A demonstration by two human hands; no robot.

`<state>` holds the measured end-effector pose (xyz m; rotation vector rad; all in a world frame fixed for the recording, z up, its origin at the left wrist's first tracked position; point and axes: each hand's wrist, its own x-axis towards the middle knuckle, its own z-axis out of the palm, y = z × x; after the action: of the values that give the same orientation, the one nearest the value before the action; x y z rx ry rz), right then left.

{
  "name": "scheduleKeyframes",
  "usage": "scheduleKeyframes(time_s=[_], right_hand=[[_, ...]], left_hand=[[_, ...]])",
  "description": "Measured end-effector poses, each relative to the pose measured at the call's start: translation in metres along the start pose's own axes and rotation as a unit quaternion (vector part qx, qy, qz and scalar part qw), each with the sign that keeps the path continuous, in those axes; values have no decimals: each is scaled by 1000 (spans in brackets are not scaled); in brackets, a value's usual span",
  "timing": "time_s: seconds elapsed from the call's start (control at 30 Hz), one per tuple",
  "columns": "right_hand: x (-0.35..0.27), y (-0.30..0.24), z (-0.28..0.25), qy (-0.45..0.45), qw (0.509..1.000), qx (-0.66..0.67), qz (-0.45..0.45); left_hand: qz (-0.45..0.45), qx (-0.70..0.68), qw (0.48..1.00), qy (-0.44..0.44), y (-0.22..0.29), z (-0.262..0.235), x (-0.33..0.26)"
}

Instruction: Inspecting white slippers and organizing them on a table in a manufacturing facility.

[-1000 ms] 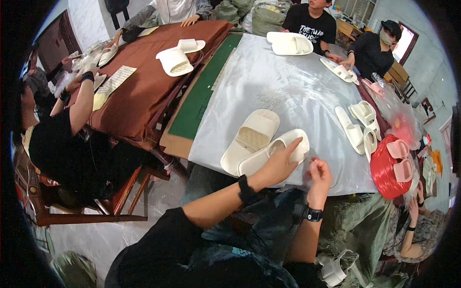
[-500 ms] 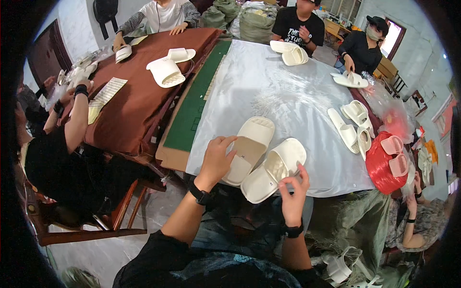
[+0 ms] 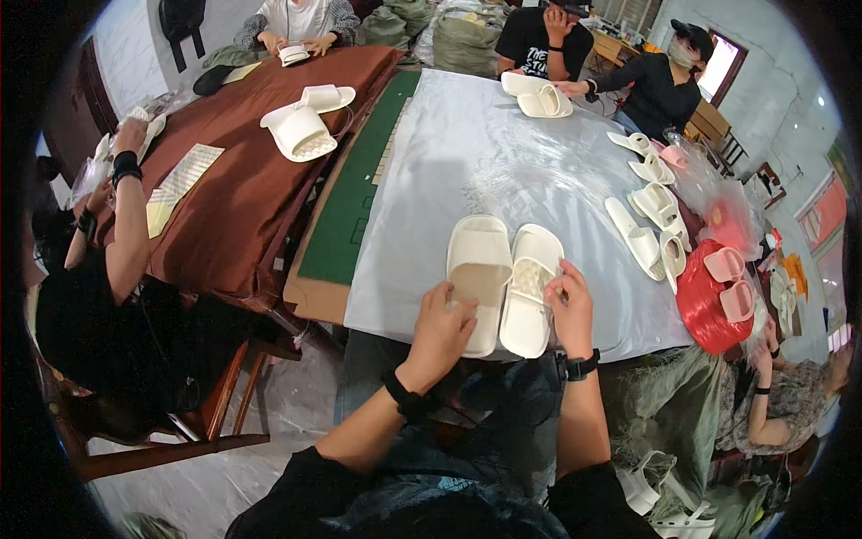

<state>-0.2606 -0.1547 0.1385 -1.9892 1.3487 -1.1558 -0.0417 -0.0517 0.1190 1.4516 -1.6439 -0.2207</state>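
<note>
Two cream-white slide slippers lie side by side before me, toes pointing away. The left slipper (image 3: 479, 241) shows a smooth insole, while the right slipper (image 3: 534, 251) has a bumpy one and is turned a little on its side. My left hand (image 3: 442, 329) holds the left slipper's outer edge, thumb over the insole and fingers at the side. My right hand (image 3: 572, 310) pinches the outer edge of the right slipper with curled fingers. Its fingertips are partly hidden.
Several white slippers (image 3: 636, 238) lie along the right edge of the grey-covered table (image 3: 413, 198), near a red roll of plastic twine (image 3: 714, 310) with pink slippers (image 3: 725, 264) on it. Another pair (image 3: 543, 101) lies at the far edge. Co-workers sit around both tables.
The two slippers have turned from slanted to nearly parallel and come close together. My left hand has moved right with the left slipper; my right hand has closed in on the right one.
</note>
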Motion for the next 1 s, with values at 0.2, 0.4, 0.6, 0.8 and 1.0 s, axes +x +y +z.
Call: scheduleKeyframes(time_s=[0.2, 0.4, 0.6, 0.8, 1.0], right_hand=[[2, 8, -14, 4, 1000, 3, -12], [-18, -7, -74, 53, 992, 78, 84], [-46, -39, -85, 114, 963, 209, 124], [-77, -76, -34, -120, 941, 263, 174], [-94, -77, 2, -233, 898, 327, 179]], left_hand=[[11, 7, 1000, -20, 7, -4, -3], [-7, -30, 1000, -4, 0, -27, 10], [-38, -37, 998, 31, -7, -45, 20], [-162, -301, 925, -167, 37, -35, 3], [-187, -267, 921, -213, 47, -27, -18]])
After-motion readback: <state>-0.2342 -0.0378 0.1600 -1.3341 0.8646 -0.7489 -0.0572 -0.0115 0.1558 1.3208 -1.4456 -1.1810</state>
